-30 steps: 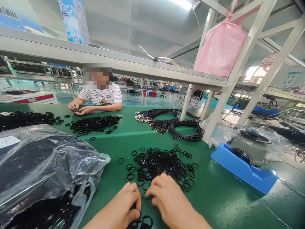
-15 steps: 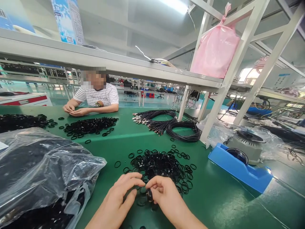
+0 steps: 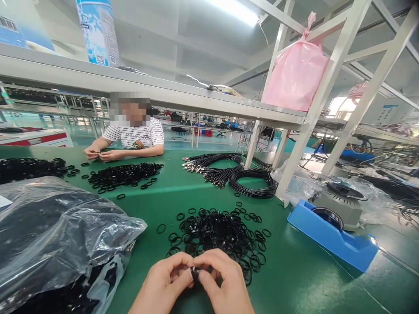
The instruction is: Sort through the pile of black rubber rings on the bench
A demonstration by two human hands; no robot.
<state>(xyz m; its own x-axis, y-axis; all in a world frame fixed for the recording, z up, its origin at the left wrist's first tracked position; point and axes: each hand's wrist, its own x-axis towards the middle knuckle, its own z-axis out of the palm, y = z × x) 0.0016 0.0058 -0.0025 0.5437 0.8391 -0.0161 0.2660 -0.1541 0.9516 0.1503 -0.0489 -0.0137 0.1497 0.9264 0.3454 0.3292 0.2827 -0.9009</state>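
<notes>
Although both wrists ran out of the bottom edge, the left hand [image 3: 163, 285] and right hand [image 3: 224, 285] were seen pressed together at the fingertips, jointly pinching a small black ring [image 3: 195, 273]; most of that ring was hidden between the fingers, so its exact form could not be made out. Just beyond the hands lay a loose pile of black rings [image 3: 218, 233] on the green table mat [image 3: 183, 192]. To the left of the hands, a clear plastic bag [image 3: 55, 244] was cut off by the frame, its dark contents only vaguely visible through the film. To the right stood a blue tape dispenser [image 3: 332, 237], with a grey device [image 3: 340, 203] partly wrapped in plastic behind it. Farther off, coiled black cables [image 3: 242, 174] rested by a white frame post [image 3: 312, 109], from which a pink bag [image 3: 294, 76] hung. Across the table, a co-worker in a striped shirt [image 3: 139, 137] held both hands together beside another heap of rings [image 3: 124, 174]. A grey shelf [image 3: 131, 87] spanned overhead, and a bright factory hall extended behind, its detail too small to read.
</notes>
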